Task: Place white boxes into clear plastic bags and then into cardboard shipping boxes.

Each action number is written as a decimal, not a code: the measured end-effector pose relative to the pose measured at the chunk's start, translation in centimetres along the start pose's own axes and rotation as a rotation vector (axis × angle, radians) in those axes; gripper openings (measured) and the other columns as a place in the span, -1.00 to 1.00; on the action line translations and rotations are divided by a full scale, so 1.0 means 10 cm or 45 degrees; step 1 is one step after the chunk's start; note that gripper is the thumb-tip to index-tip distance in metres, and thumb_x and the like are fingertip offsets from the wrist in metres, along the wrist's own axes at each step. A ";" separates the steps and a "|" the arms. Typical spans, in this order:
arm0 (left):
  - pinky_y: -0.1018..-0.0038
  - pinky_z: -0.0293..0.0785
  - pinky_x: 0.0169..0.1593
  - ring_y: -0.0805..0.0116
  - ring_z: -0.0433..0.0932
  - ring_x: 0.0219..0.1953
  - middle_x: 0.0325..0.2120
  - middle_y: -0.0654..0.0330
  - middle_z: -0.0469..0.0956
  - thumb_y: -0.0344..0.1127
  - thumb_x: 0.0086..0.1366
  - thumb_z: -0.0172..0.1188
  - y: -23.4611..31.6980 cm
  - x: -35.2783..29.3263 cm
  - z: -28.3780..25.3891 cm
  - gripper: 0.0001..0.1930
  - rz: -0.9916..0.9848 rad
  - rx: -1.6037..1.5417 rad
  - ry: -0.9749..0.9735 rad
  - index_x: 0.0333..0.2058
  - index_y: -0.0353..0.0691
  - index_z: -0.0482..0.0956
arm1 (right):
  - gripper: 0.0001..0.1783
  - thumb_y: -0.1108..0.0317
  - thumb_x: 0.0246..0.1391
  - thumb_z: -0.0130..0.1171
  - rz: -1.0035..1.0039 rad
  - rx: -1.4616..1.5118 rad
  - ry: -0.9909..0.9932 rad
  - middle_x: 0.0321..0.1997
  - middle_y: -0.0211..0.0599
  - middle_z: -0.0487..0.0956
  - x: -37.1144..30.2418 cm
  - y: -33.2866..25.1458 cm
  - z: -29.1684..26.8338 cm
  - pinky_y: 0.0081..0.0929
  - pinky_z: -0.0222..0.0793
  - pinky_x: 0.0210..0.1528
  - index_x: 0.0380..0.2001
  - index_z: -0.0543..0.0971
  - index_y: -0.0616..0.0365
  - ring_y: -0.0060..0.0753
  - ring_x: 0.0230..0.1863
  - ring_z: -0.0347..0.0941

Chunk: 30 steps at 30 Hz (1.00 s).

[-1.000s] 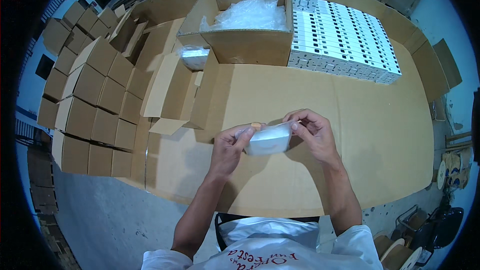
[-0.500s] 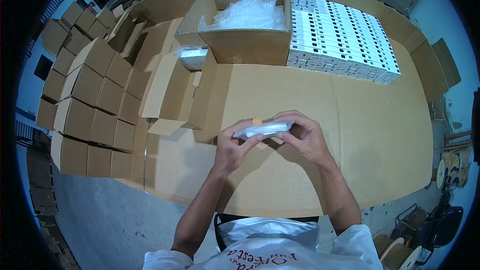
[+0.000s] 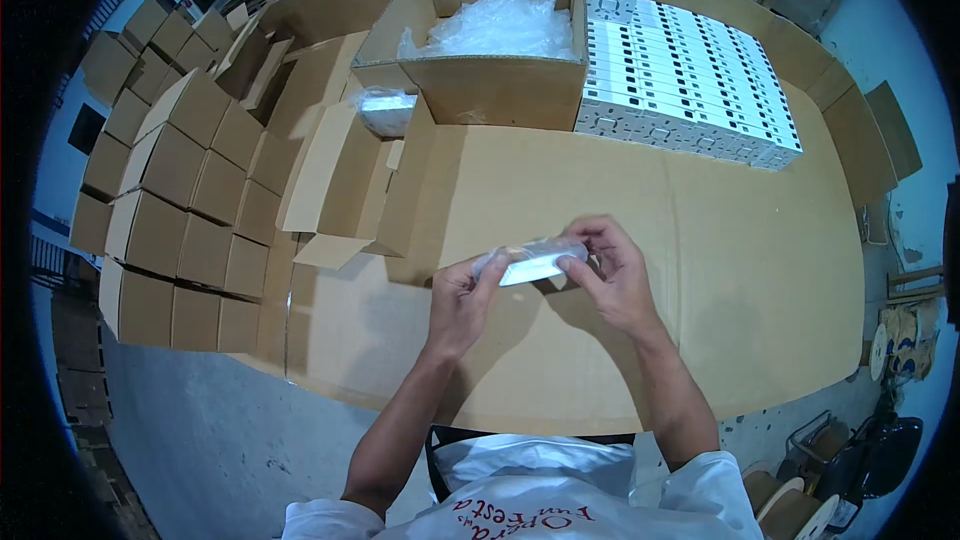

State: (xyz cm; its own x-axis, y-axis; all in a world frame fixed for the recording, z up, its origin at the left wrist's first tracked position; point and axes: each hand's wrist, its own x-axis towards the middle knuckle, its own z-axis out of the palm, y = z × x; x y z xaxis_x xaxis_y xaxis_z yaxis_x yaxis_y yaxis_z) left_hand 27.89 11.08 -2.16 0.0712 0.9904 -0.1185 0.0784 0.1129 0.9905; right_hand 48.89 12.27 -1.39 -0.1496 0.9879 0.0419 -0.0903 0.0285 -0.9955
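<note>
Between my two hands is a white piece in a clear plastic bag (image 3: 540, 265), held above the table. My left hand (image 3: 463, 305) pinches its left end, thumb on the near side. The fingers and thumb of my right hand (image 3: 618, 280) close on the right end. To the left lies an open small brown carton (image 3: 335, 180). At its far end rests another white piece wrapped in clear plastic (image 3: 385, 112). Behind it stands a large open cardboard box (image 3: 490, 95) that holds a heap of clear plastic bags (image 3: 512, 25).
Rows of white block-shaped pieces with dark slots (image 3: 690, 80) stand at the far right, with a short stack on top. Brown closed cartons (image 3: 180, 230) are piled along the left edge. A cardboard sheet (image 3: 760, 290) with raised far edges covers the table.
The wrapped piece has tilted in my hands, so that more of its white face shows. My right fingers have shifted slightly upward along its end.
</note>
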 end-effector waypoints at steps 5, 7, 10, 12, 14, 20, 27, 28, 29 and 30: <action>0.60 0.42 -0.17 0.62 0.50 -0.28 -0.35 0.30 0.65 -0.11 0.48 0.09 -0.13 0.14 -0.02 -0.64 -0.105 -0.346 0.025 -0.17 -0.30 0.70 | -0.61 0.64 0.15 0.10 -0.568 -0.410 -0.033 0.01 -0.17 0.61 0.07 -0.03 0.00 -0.35 0.53 -0.02 0.05 0.59 0.17 -0.31 -0.04 0.57; 0.59 0.42 -0.12 0.61 0.50 -0.26 -0.31 0.28 0.65 -0.11 0.49 0.06 -0.06 0.14 0.02 -0.61 -0.095 -0.402 -0.004 -0.07 -0.36 0.67 | -0.62 0.63 0.12 0.12 -0.460 -0.629 -0.245 -0.05 -0.15 0.63 0.06 -0.05 -0.09 -0.40 0.56 -0.06 0.02 0.61 0.16 -0.27 -0.09 0.60; 0.59 0.43 -0.09 0.61 0.51 -0.22 -0.27 0.27 0.65 -0.14 0.50 0.05 -0.02 0.13 0.05 -0.60 -0.085 -0.372 0.029 0.04 -0.36 0.61 | -0.65 0.58 0.08 0.21 -0.370 -0.506 -0.125 -0.12 -0.14 0.64 0.04 -0.06 -0.01 -0.41 0.58 -0.14 -0.03 0.64 0.15 -0.25 -0.15 0.61; 0.59 0.45 -0.09 0.60 0.52 -0.22 -0.25 0.25 0.65 -0.17 0.49 0.05 -0.03 0.13 0.04 -0.61 -0.052 -0.359 0.048 0.08 -0.36 0.58 | -0.66 0.54 0.04 0.28 -0.398 -0.557 -0.135 -0.14 -0.15 0.65 0.04 -0.10 0.01 -0.40 0.58 -0.20 -0.06 0.65 0.15 -0.27 -0.17 0.61; 0.59 0.46 -0.09 0.59 0.54 -0.21 -0.24 0.24 0.65 -0.21 0.49 0.06 -0.05 0.13 0.06 -0.61 -0.017 -0.355 0.052 0.13 -0.35 0.54 | -0.65 0.50 -0.01 0.35 -0.425 -0.622 -0.133 -0.16 -0.17 0.65 0.04 -0.11 -0.03 -0.39 0.58 -0.25 -0.08 0.66 0.15 -0.29 -0.19 0.61; 0.51 0.58 -0.06 0.43 0.60 -0.12 -0.11 0.11 0.62 -0.49 0.32 0.25 -0.16 0.10 -0.07 -0.62 0.343 0.015 -0.223 0.10 -0.44 0.51 | -0.68 0.41 -0.05 0.43 -0.540 -0.872 -0.152 -0.26 -0.24 0.68 0.05 -0.06 -0.14 -0.38 0.57 -0.27 -0.17 0.67 0.15 -0.33 -0.20 0.62; 0.55 0.56 -0.07 0.47 0.60 -0.14 -0.15 0.11 0.63 -0.46 0.21 0.38 -0.24 0.18 -0.16 -0.53 0.285 -0.015 -0.115 0.08 -0.39 0.50 | -0.73 0.43 0.00 0.40 -0.370 -0.710 -0.101 -0.28 -0.20 0.69 0.12 -0.17 0.03 -0.46 0.56 -0.33 -0.18 0.67 0.22 -0.35 -0.33 0.64; 0.56 0.55 -0.04 0.47 0.59 -0.11 -0.12 0.10 0.61 -0.47 0.21 0.37 -0.25 0.20 -0.18 -0.48 0.276 -0.205 -0.029 0.13 -0.42 0.43 | -0.73 0.44 0.01 0.39 -0.415 -0.733 -0.043 -0.28 -0.20 0.69 0.19 -0.19 0.07 -0.47 0.55 -0.33 -0.18 0.67 0.24 -0.36 -0.34 0.64; 0.56 0.55 -0.04 0.47 0.59 -0.11 -0.12 0.10 0.61 -0.47 0.21 0.37 -0.27 0.20 -0.25 -0.48 0.279 -0.203 -0.012 0.13 -0.42 0.43 | -0.73 0.44 0.01 0.39 -0.421 -0.729 -0.060 -0.28 -0.20 0.69 0.25 -0.20 0.14 -0.47 0.55 -0.33 -0.18 0.67 0.24 -0.36 -0.34 0.64; 0.55 0.54 -0.01 0.48 0.56 -0.07 -0.09 0.12 0.57 -0.50 0.23 0.34 -0.28 0.20 -0.33 -0.46 0.200 -0.118 0.001 0.16 -0.40 0.37 | -0.73 0.44 0.02 0.39 -0.462 -0.700 -0.005 -0.29 -0.20 0.69 0.32 -0.23 0.22 -0.48 0.55 -0.34 -0.18 0.66 0.24 -0.39 -0.35 0.63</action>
State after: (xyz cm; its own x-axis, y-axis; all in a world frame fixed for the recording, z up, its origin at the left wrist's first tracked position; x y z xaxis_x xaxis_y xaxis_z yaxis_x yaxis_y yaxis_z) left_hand 24.49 13.02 -4.98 0.0745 0.9965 0.0382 -0.0258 -0.0364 0.9990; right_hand 46.44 15.08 1.19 -0.2079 0.9004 0.3822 0.3802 0.4344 -0.8165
